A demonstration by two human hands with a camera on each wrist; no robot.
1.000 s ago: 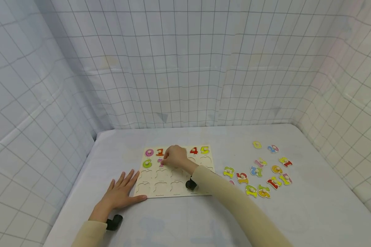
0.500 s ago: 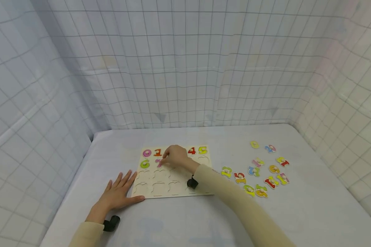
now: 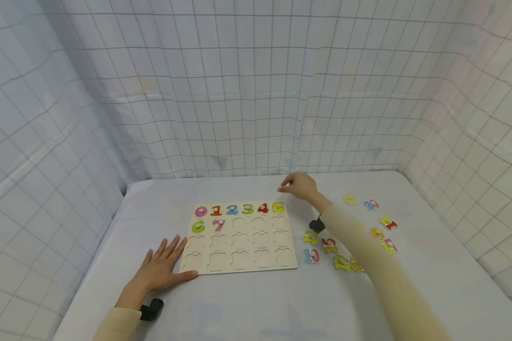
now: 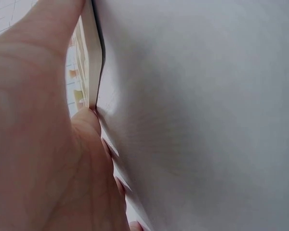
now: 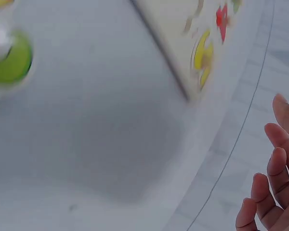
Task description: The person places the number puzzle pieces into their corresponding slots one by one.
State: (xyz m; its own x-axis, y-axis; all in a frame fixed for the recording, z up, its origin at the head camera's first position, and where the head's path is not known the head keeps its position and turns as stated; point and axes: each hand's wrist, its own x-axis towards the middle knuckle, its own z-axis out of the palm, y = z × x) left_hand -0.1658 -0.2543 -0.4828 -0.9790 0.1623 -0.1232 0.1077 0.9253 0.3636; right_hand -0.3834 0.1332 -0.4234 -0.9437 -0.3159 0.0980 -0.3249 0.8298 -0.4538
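A pale wooden number puzzle board point(image 3: 228, 240) lies on the white table. Its top row holds 0 to 5; below, a green 6 point(image 3: 198, 227) and a purple 7 point(image 3: 218, 225) sit at the left, and the other recesses are bare. My left hand point(image 3: 160, 265) lies spread at the board's left side, thumb along the near corner, against the board's edge point(image 4: 92, 57) in the left wrist view. Beyond the board's far right corner, my right hand point(image 3: 300, 185) hovers over the table. Its fingers point(image 5: 278, 163) are loosely bent and hold nothing.
Several knobbed number pieces are scattered right of the board, including a blue and pink 10 point(image 3: 311, 256), a red and orange 15 point(image 3: 329, 245) and a yellow 0-shaped piece point(image 3: 349, 199). My right sleeve point(image 3: 379, 265) covers some. White gridded cloth point(image 3: 256, 94) walls the table's back and sides.
My right hand has let go of the purple 7, now in its recess, and has moved right and away from the board, uncovering the 2 and 3. The left hand stays put.
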